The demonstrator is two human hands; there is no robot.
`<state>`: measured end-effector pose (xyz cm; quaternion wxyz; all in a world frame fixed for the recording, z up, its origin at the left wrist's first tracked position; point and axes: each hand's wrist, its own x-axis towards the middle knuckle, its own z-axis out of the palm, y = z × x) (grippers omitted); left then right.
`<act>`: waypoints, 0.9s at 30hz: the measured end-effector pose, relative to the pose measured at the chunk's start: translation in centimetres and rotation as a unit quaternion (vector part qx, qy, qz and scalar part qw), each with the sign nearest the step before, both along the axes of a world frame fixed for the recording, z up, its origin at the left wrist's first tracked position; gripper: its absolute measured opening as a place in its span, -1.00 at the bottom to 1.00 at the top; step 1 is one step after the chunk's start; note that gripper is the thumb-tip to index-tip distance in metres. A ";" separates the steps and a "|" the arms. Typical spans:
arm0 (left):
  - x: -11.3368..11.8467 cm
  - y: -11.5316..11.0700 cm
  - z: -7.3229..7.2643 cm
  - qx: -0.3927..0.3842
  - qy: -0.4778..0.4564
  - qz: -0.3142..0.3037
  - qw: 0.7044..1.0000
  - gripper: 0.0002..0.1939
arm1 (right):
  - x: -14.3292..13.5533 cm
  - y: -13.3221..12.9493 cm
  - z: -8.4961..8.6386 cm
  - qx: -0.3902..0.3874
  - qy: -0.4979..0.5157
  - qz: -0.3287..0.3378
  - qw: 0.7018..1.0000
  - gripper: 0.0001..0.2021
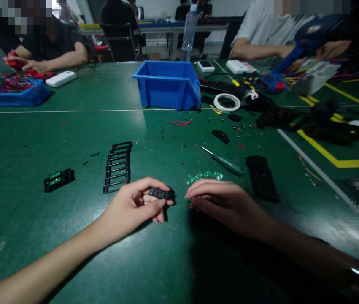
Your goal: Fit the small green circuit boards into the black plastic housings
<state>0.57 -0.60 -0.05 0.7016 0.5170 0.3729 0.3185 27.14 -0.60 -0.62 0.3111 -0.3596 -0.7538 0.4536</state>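
Note:
My left hand [139,200] is closed around a small black plastic housing [160,194], held between thumb and fingers just above the table. Across a narrow gap, my right hand [222,202] has its thumb and fingertips pinched on a small green circuit board [187,199], mostly covered by the fingers. Just behind that hand lies a cluster of small green circuit boards [209,174]. A row of black plastic frames [118,166] lies beyond my left wrist. Farther left is a black housing with green boards in it [59,180].
A green-handled screwdriver [228,164] and a block of black parts [262,178] lie to the right. Behind stand a blue bin [169,88], a white tape roll [226,102] and a clear bottle [189,36]. Loose screws [241,128] are scattered about. Two people sit across the table.

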 end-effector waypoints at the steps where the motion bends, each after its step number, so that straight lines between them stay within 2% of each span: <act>1: 0.0 0.0 0.0 0.001 0.000 -0.001 1.000 -0.77 | 0.0 0.0 0.0 -0.001 0.001 0.000 1.000 -0.86; 27: 0.0 0.0 0.1 -0.007 0.001 -0.001 1.000 -0.78 | -0.1 0.0 0.1 0.007 -0.003 -0.002 1.000 -0.86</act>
